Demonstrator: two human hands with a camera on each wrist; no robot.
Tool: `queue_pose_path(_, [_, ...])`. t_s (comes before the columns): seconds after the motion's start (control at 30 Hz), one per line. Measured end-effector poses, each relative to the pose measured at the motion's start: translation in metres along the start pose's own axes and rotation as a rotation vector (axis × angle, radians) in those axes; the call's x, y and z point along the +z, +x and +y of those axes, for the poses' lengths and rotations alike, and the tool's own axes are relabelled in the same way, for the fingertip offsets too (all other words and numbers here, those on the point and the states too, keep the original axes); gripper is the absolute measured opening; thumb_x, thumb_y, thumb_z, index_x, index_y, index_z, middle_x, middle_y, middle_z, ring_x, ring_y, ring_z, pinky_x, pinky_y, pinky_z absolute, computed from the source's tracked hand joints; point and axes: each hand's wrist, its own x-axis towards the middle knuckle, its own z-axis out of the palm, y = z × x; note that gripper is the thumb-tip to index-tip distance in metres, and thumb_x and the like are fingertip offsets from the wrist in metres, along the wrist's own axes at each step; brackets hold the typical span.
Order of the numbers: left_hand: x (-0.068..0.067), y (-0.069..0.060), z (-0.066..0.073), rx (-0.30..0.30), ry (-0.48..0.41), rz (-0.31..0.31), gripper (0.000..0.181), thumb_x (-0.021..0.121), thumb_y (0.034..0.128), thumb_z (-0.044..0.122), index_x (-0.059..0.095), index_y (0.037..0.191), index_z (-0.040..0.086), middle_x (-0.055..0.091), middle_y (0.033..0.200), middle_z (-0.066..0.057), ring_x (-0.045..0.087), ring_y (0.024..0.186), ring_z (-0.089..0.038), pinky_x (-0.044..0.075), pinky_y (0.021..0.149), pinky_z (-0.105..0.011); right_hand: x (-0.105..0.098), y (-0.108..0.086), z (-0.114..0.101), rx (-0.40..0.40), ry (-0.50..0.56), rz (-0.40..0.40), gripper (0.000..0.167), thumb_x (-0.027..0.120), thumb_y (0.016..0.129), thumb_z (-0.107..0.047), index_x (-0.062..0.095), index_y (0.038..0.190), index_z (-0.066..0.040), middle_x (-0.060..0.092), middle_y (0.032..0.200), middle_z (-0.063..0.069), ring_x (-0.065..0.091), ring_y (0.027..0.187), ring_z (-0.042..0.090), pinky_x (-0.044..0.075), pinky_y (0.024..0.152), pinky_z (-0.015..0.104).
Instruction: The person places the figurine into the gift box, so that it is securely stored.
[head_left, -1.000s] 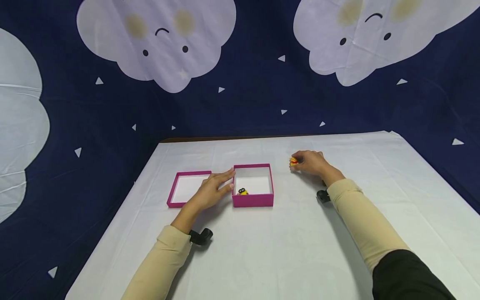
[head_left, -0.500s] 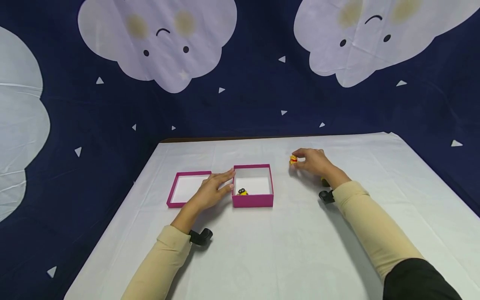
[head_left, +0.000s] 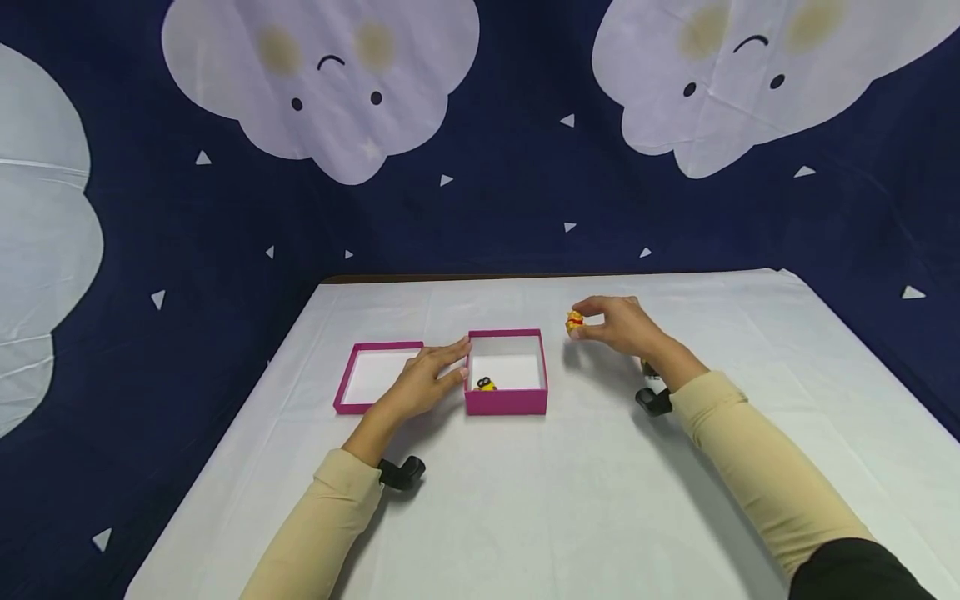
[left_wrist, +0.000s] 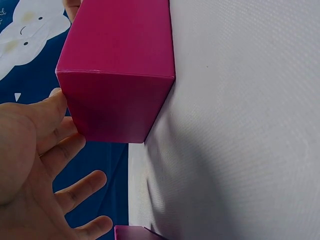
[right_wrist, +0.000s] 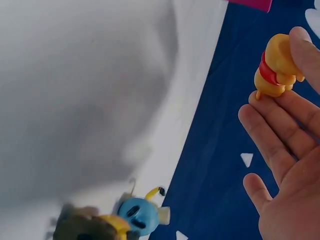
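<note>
My right hand (head_left: 618, 325) pinches a small yellow bear figurine (right_wrist: 272, 65) with a red shirt between thumb and fingertips. It is held above the white table, to the right of a deep pink box (head_left: 506, 402). The box is uncovered, with white inside walls. A small yellow toy figure (head_left: 486, 384) with dark round eyes sits in it near the front wall, its lower part hidden. My left hand (head_left: 423, 379) rests against the box's left side; in the left wrist view its fingers are spread and several fingertips touch the pink box (left_wrist: 115, 80).
A shallow pink lid (head_left: 347, 377) lies left of the box, partly behind the left hand. Under the right wrist are more toys: a blue figurine (right_wrist: 142, 215) and a blurred dark-and-yellow one (right_wrist: 85, 225). A navy cloud-print cloth (head_left: 510, 225) hangs behind the table (head_left: 510, 500).
My right hand has lifted the bear figurine and brought it a little left, nearer the box. More of a toy behind the right wrist has come into sight. The left hand has stayed at the box.
</note>
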Motion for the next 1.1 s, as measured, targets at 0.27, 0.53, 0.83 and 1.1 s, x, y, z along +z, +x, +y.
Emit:
queue_pose_path(0.27, [0.000, 0.000, 0.000, 0.003, 0.003, 0.001, 0.048, 0.053, 0.0963, 0.028, 0.045, 0.141, 0.013, 0.039, 0.150, -0.001, 0.040, 0.134, -0.030, 0.021, 0.112, -0.059, 0.003, -0.006, -0.016, 0.035, 0.098, -0.005, 0.060, 0.071, 0.077, -0.051, 0.061, 0.124, -0.015, 0.066, 0.122, 0.008, 0.048, 0.123, 0.031, 0.028, 0.106, 0.051])
queue_pose_path(0.53, [-0.001, 0.000, 0.001, 0.009, 0.003, -0.002, 0.047, 0.053, 0.0964, 0.028, 0.044, 0.141, 0.013, 0.039, 0.150, -0.001, 0.040, 0.133, -0.031, 0.021, 0.112, -0.060, 0.009, -0.011, -0.034, -0.019, 0.147, -0.008, 0.056, 0.072, 0.080, -0.044, 0.060, 0.126, -0.015, 0.066, 0.123, 0.009, 0.049, 0.124, 0.031, 0.033, 0.104, 0.052])
queue_pose_path(0.83, [0.000, 0.000, 0.000, 0.006, 0.005, -0.004, 0.047, 0.053, 0.0964, 0.028, 0.045, 0.141, 0.013, 0.039, 0.150, 0.001, 0.039, 0.135, -0.030, 0.020, 0.113, -0.058, 0.020, -0.015, -0.048, -0.069, 0.164, -0.033, 0.054, 0.074, 0.080, -0.039, 0.060, 0.126, -0.016, 0.066, 0.123, 0.007, 0.052, 0.123, 0.028, 0.036, 0.105, 0.051])
queue_pose_path(1.1, [0.001, 0.000, -0.001, 0.006, 0.005, 0.004, 0.047, 0.053, 0.0964, 0.028, 0.045, 0.140, 0.013, 0.039, 0.150, 0.001, 0.040, 0.133, -0.029, 0.023, 0.111, -0.059, 0.031, -0.014, -0.061, -0.101, 0.175, -0.052, 0.049, 0.075, 0.079, -0.030, 0.062, 0.123, -0.015, 0.067, 0.120, 0.006, 0.055, 0.120, 0.026, 0.037, 0.104, 0.050])
